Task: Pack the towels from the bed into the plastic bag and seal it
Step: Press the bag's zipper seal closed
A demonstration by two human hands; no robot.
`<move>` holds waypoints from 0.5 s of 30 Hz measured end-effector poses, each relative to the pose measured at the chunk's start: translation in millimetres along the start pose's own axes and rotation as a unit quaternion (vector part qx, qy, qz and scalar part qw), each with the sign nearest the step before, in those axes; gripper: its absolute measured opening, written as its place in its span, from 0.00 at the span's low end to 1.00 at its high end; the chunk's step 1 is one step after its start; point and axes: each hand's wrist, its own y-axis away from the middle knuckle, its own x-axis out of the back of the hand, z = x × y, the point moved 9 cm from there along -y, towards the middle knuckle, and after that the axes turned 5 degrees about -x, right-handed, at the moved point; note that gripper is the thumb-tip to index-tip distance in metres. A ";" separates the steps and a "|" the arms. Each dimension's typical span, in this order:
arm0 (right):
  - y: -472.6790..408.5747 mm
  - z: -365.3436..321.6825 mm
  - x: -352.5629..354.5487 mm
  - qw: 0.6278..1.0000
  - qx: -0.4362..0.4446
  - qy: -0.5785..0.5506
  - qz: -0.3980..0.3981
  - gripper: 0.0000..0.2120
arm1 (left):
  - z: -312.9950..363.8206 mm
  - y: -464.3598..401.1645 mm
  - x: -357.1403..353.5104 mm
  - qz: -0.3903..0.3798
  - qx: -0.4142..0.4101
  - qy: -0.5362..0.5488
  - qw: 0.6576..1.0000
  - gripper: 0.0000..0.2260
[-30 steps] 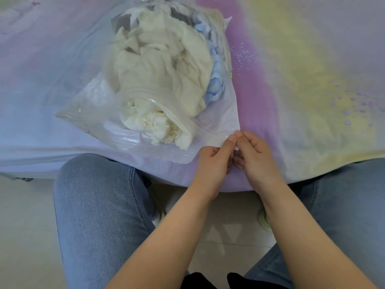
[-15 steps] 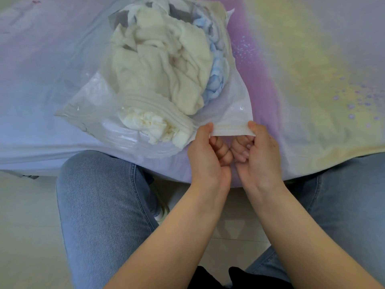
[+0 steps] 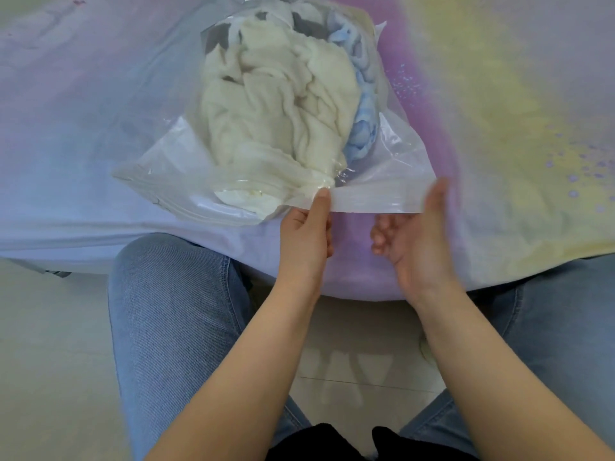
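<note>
A clear plastic bag (image 3: pixel 396 161) lies on the bed, stuffed with cream towels (image 3: pixel 276 108) and a light blue towel (image 3: pixel 362 128) along their right side. The bag's mouth strip runs along its near edge. My left hand (image 3: pixel 307 232) pinches that strip near its middle, thumb on top. At the strip's right corner, my right hand (image 3: pixel 416 237) grips it, thumb up and fingers curled below; it is motion-blurred. A bit of cream towel bulges at the mouth to the left of my left hand.
The bed (image 3: pixel 499 111) has a pastel sheet in purple, yellow and pale blue, its edge hanging down just beyond my knees. My legs in blue jeans (image 3: pixel 173 311) sit on either side, with tiled floor (image 3: pixel 359 344) between them.
My hands were together at the bag's right corner; they have spread apart along the mouth strip, the left going left and the right going right, and the strip is now stretched flat.
</note>
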 end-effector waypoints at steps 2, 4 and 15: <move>0.7 13.8 -24.5 0.993 -0.008 0.118 -0.026 0.24 | 4.4 1.2 -3.6 -0.006 -0.033 -0.060 0.998 0.21; 0.5 15.3 -38.1 0.991 0.021 0.131 -0.016 0.18 | 14.1 8.1 -3.1 0.007 -0.107 -0.125 0.986 0.16; 6.9 17.8 -35.5 0.999 0.044 -0.011 0.030 0.12 | 62.7 27.2 38.6 0.119 -0.355 -0.472 0.798 0.17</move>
